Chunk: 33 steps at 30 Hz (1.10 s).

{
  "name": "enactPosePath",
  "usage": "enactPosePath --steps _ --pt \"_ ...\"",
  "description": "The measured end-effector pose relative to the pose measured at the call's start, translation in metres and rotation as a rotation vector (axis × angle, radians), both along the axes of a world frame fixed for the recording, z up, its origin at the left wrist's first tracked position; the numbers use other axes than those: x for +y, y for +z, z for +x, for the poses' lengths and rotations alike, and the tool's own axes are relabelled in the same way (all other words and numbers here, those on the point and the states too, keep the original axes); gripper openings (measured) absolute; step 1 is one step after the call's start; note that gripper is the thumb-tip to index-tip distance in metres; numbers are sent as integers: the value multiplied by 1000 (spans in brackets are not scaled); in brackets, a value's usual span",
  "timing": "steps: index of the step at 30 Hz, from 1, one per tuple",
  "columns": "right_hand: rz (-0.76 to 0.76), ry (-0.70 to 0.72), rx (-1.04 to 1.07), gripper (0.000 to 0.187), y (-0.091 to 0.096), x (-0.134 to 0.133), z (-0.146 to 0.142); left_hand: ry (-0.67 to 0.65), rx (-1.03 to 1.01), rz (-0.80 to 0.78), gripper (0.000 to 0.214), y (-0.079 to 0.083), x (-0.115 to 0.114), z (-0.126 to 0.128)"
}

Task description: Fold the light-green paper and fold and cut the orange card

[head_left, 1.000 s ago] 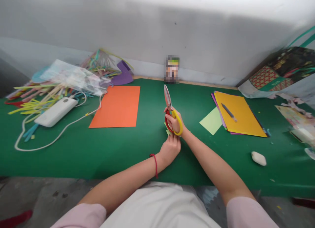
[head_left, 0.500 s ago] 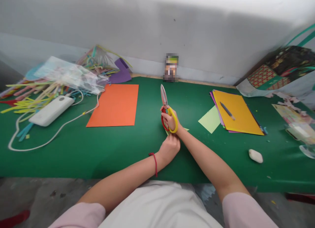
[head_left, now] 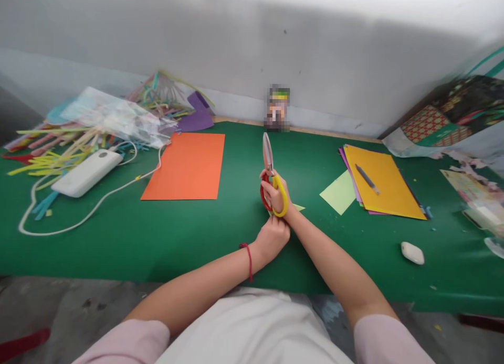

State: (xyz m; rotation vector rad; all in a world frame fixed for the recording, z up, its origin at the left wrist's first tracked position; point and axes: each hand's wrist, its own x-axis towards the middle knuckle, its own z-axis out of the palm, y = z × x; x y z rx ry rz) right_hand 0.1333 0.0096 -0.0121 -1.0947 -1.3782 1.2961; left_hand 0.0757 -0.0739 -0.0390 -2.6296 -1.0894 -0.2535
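Note:
My right hand (head_left: 281, 192) is closed around a pair of scissors (head_left: 268, 153) with one red and one yellow handle loop. Their blades point away from me, toward the wall, and look closed. Just below it, my left hand (head_left: 273, 239), with a red cord bracelet at the wrist, has its fingers curled on a small light green paper piece (head_left: 299, 207). Most of that paper is hidden under the hands; only its edges show. My right wrist lies close against the left knuckles.
Orange paper (head_left: 187, 167) lies left on the green table (head_left: 177, 248). Further left are a white power bank (head_left: 86, 174), its cable and a pile of pipe cleaners (head_left: 47, 162). To the right: light green paper (head_left: 339, 192), stacked coloured sheets (head_left: 389, 188), a pen (head_left: 367, 179) and a white case (head_left: 412, 253).
The scissors have tipped slightly more upright in my right hand. The whole view has shifted a little; both hands stay together over the light green paper.

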Motion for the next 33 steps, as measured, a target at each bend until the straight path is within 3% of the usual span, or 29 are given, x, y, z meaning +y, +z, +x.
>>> enactPosePath --steps 7,20,25,29,33 --pt "97 -29 -54 12 2 0 5 14 -23 28 26 0 0 1" --pt "-25 -158 45 16 16 5 28 54 27 -37 38 4 -2 1" --pt "45 -226 91 20 19 6 35 34 18 -56 38 5 -1 0" --pt "-17 -220 40 19 17 7 39 34 22 -66 38 5 -1 0" --pt "58 -255 20 16 18 5 41 27 27 -75 39 5 -1 0"
